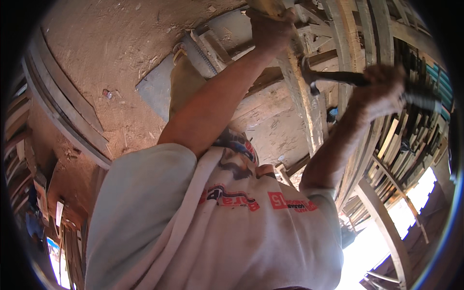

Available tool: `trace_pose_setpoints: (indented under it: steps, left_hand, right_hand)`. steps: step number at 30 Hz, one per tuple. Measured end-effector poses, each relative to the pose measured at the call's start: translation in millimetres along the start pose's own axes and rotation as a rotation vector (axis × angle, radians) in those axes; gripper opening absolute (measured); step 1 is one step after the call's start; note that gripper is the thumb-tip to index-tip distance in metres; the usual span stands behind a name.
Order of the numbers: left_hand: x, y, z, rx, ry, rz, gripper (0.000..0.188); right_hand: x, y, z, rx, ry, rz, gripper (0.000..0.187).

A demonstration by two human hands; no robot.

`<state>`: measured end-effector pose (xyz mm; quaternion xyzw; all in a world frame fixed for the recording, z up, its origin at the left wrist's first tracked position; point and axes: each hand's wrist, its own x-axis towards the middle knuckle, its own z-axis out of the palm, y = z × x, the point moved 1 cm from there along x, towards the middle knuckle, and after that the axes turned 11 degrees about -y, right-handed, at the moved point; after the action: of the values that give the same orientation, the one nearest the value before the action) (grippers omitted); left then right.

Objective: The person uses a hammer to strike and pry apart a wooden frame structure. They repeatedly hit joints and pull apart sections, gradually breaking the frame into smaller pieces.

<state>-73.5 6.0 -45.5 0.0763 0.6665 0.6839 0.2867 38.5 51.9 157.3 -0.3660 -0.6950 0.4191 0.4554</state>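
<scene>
My right hand is wrapped around the dark handle of a claw hammer, whose metal head points left. The hand is slightly smeared by motion. The hammer head hangs beside a long, rough wooden board; whether it touches the board cannot be told. Up at the top edge, my left hand is closed on a piece of wood, with its fingers partly hidden. Whether that piece is one with the long board is unclear.
Upright timbers stand close by the hammer. Stacked wood strips fill the right side. Long curved-looking planks lie on the dirt floor at left. A grey sheet and a toothed metal strip lie beyond my left arm.
</scene>
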Motion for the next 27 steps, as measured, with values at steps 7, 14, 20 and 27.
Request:
trace_pose_setpoints:
  steps: [7, 14, 20, 27]
  left_hand:
    - [-11.4, 3.9, 2.2, -0.216, -0.068, 0.006, 0.066]
    - [-9.1, 28.7, -13.8, 0.098, -0.213, -0.193, 0.098]
    - [-4.6, 18.6, -9.9, 0.270, -0.120, -0.155, 0.090]
    - [13.6, -3.4, -14.0, 0.065, -0.347, -0.102, 0.095]
  right_hand:
    - [-12.2, -10.7, -30.6, 0.253, -0.091, -0.049, 0.031]
    - [-64.6, -27.1, -79.7, 0.015, -0.038, -0.061, 0.042]
    - [-151.1, -58.5, -153.2, -0.238, 0.059, 0.404, 0.068]
    - [-248.8, -40.7, -142.9, 0.624, 0.144, 0.366, 0.067]
